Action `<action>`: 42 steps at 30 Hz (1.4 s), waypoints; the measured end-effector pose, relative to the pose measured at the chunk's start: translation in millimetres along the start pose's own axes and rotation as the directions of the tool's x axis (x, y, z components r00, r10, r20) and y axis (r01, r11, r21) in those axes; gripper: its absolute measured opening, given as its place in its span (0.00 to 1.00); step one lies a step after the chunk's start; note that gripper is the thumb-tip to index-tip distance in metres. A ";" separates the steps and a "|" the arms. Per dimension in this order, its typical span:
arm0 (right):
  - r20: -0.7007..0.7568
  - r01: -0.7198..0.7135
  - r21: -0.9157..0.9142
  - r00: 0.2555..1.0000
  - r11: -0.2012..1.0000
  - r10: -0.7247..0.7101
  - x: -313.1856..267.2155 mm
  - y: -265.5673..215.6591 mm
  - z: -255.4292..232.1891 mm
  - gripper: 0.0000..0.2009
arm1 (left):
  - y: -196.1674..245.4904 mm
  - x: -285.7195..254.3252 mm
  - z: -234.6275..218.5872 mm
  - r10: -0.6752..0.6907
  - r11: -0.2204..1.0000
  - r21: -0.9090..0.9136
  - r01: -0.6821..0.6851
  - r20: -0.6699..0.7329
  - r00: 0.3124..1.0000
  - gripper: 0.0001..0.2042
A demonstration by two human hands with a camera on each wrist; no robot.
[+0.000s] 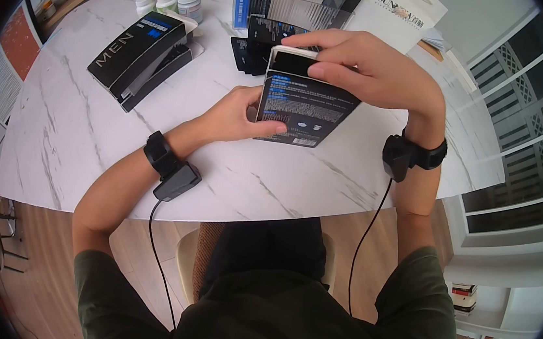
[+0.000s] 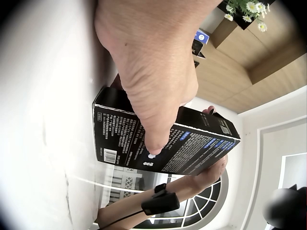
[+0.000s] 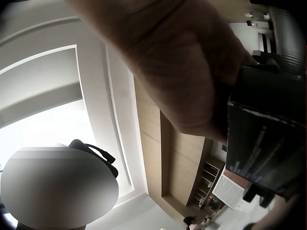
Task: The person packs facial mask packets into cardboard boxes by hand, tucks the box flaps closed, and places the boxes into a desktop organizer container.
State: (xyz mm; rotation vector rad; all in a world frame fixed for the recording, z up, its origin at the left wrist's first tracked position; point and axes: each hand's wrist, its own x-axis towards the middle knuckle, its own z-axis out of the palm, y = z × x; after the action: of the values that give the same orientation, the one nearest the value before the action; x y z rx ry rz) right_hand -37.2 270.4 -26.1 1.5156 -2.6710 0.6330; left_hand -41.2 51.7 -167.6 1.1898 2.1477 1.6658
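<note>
My remote feed shows the right hand (image 3: 180,79) at twelve o'clock, against the black box (image 3: 268,136) at three.

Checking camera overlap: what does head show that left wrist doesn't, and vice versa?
Head only: the black box marked MEN, lying on the table, and three bottles behind it.

Left wrist only: white flowers at the top edge.

Both: the held box with its barcode, the left hand with its thumb on the printed face, the right hand at the box's other end, and the table.
</note>
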 end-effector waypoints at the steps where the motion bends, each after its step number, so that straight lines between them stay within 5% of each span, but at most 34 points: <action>1: -0.001 -0.001 0.000 1.000 1.000 0.001 -0.2 -2.0 -1.2 0.11 | 0.7 -0.1 -0.1 -0.030 1.000 0.000 0.030 0.002 1.000 0.21; 7: -0.169 0.114 -0.086 0.977 0.990 -0.128 0.0 -0.6 -7.0 0.08 | -1.4 0.1 -0.4 -0.020 1.000 0.007 0.020 0.003 1.000 0.21; 9: -0.169 -0.061 0.040 0.983 0.997 0.067 0.1 -0.5 -7.2 0.11 | -1.4 0.2 0.2 -0.029 1.000 -0.005 0.029 0.003 1.000 0.21; 15: -0.022 -0.199 0.006 0.980 0.980 0.199 0.1 3.5 -2.2 0.14 | 0.5 0.5 -0.4 -0.050 0.999 -0.010 0.050 0.009 0.999 0.21; 19: -0.135 -0.161 0.019 0.978 0.987 0.162 -0.7 0.0 -6.5 0.13 | -4.4 0.6 0.3 0.020 1.000 0.009 -0.020 -0.009 1.000 0.21; 24: 0.021 -0.238 -0.121 0.970 0.964 0.243 2.0 0.2 -9.0 0.06 | 3.6 0.2 -0.3 -0.073 0.997 -0.032 0.074 0.010 0.997 0.19; 30: -0.055 -0.059 -0.170 0.997 0.984 0.051 0.6 3.8 -6.2 0.06 | 2.9 0.6 -0.6 -0.104 0.994 -0.029 0.105 0.025 0.994 0.18; 42: -0.172 -0.093 -0.210 0.983 0.973 0.057 -3.0 5.7 -6.2 0.05 | -3.1 0.7 0.3 -0.010 1.000 0.008 0.010 -0.018 1.000 0.21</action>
State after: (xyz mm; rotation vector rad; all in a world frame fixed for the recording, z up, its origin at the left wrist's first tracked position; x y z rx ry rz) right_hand -41.5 277.7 -22.9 1.2554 -2.5830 0.4293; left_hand -43.0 52.2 -170.2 1.1689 2.1694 1.6724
